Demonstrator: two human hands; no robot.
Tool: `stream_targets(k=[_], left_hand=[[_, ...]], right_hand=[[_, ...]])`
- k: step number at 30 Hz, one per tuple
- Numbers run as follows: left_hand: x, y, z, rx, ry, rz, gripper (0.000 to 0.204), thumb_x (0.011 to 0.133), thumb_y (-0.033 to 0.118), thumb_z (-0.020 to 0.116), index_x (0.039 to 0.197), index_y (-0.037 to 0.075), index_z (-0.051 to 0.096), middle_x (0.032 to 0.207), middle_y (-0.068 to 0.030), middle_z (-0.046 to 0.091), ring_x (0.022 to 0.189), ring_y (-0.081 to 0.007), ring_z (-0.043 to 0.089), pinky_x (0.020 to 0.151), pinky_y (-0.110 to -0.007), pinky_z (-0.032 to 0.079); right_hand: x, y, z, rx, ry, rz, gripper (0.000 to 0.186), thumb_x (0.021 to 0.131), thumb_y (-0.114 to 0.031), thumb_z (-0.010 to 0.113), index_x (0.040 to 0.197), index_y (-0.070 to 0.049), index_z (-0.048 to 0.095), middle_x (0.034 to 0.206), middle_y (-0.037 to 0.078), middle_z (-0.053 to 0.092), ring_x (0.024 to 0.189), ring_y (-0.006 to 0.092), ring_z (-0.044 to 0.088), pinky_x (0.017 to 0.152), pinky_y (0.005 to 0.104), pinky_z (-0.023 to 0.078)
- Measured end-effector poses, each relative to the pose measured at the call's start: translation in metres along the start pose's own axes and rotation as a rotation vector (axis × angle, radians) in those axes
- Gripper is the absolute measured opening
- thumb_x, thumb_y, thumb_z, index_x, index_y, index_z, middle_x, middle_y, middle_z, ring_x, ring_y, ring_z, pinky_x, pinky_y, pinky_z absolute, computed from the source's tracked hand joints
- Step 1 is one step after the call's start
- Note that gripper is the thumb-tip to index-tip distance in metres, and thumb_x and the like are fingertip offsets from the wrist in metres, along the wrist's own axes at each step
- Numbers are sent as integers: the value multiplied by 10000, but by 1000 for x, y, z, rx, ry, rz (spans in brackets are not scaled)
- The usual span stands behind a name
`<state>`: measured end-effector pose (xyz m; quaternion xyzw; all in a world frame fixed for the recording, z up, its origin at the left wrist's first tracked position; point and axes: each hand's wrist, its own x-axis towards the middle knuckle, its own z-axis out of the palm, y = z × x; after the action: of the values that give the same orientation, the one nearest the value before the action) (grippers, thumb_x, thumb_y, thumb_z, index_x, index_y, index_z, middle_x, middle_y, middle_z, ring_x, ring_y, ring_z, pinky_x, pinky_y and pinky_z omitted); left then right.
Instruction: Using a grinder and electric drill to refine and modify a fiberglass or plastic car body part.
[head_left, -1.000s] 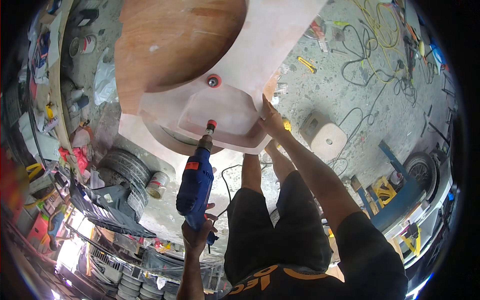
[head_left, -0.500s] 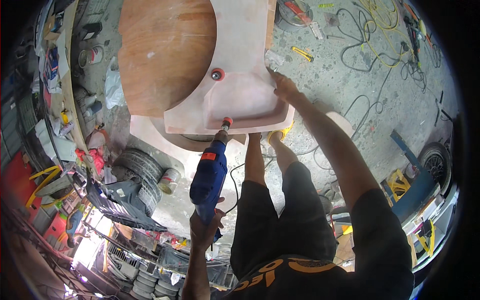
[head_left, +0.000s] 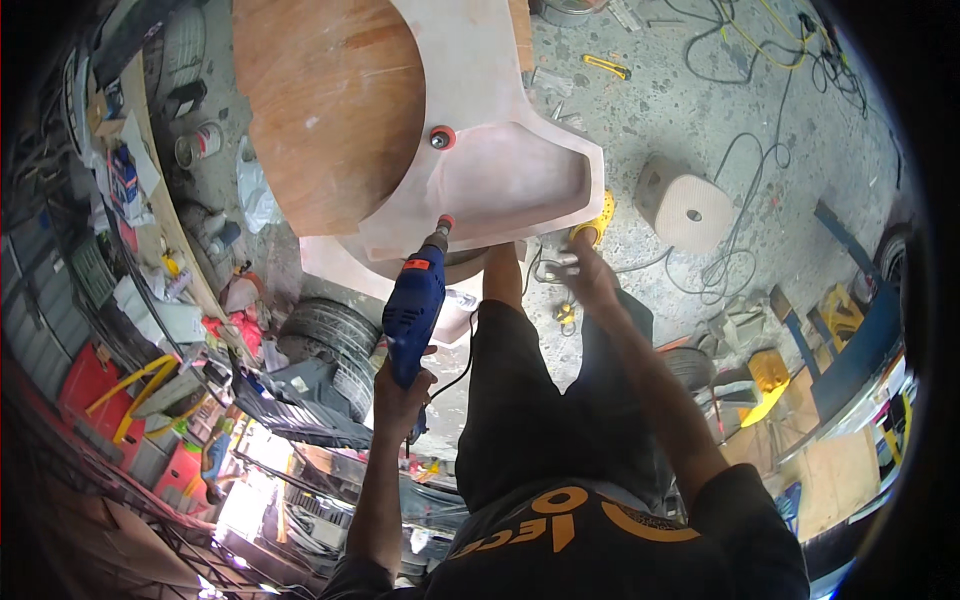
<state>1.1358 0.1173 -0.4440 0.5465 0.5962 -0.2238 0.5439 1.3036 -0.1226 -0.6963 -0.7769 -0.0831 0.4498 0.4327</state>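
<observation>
My left hand (head_left: 402,395) is wrapped round the handle of a blue corded power drill (head_left: 414,300). The short red-orange bit (head_left: 446,222) in its chuck meets the near edge of a large pinkish-white panel (head_left: 465,70); whether it touches cannot be told. The panel has a curved cutout on its left and a shallow recess on its right. A red ring with a dark, shiny centre (head_left: 440,138) sits on its surface. My right hand (head_left: 592,280) is off the panel, above my leg near the yellow shoe (head_left: 600,222), fingers apart and holding nothing.
Brown plywood (head_left: 320,120) lies under the cutout. A yellow utility knife (head_left: 606,67), a ribbed beige box-like piece (head_left: 685,208) and loose cables (head_left: 775,150) lie on the floor at right. Tyres (head_left: 330,335) and a paint can (head_left: 200,145) are at left.
My right hand has let go of the panel's right edge and come back toward my body. The drill stays in my left hand at the near edge. The view has shifted.
</observation>
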Motion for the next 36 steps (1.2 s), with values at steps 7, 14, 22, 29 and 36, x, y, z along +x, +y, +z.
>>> stream_targets(k=[7, 14, 22, 29, 36], left_hand=[[34, 17, -27, 164, -81, -1, 386, 826, 94, 627, 1206, 36, 660, 806, -76, 689, 567, -101, 589, 560, -277, 496], [43, 25, -35, 263, -70, -3, 385, 820, 96, 618, 1195, 13, 650, 873, -88, 682, 586, -126, 596, 586, -292, 507], [59, 51, -22, 467, -138, 119, 367, 838, 107, 627, 1191, 10, 645, 842, -99, 662, 594, -133, 596, 594, -314, 500], [92, 36, -40, 613, -235, 177, 353, 862, 61, 642, 1211, 12, 635, 828, -54, 645, 608, -116, 592, 597, -276, 489], [97, 66, -48, 845, -321, 55, 332, 861, 52, 616, 1178, -30, 565, 921, -161, 657, 778, -258, 651, 743, -381, 513]], right_hand=[[-54, 2, 75, 529, -124, 570, 575, 955, -270, 698, 1388, 69, 528, 1162, 190, 706, 1010, 229, 716, 827, 321, 592], [-51, -41, 118, 950, -404, 546, 614, 1010, -372, 625, 1402, 86, 513, 1301, 162, 638, 1189, 250, 631, 1003, 380, 521], [-50, -54, 143, 1207, -363, 625, 763, 984, -497, 616, 1421, 108, 456, 1345, 174, 599, 1266, 281, 572, 1040, 400, 492], [-12, -107, 176, 1873, -488, 493, 1012, 889, -815, 428, 1481, 5, 411, 1425, 159, 530, 1298, 278, 538, 1083, 462, 435], [10, -115, 200, 2106, -278, 550, 1035, 848, -854, 437, 1459, -18, 439, 1416, 192, 550, 1305, 296, 548, 1091, 466, 442]])
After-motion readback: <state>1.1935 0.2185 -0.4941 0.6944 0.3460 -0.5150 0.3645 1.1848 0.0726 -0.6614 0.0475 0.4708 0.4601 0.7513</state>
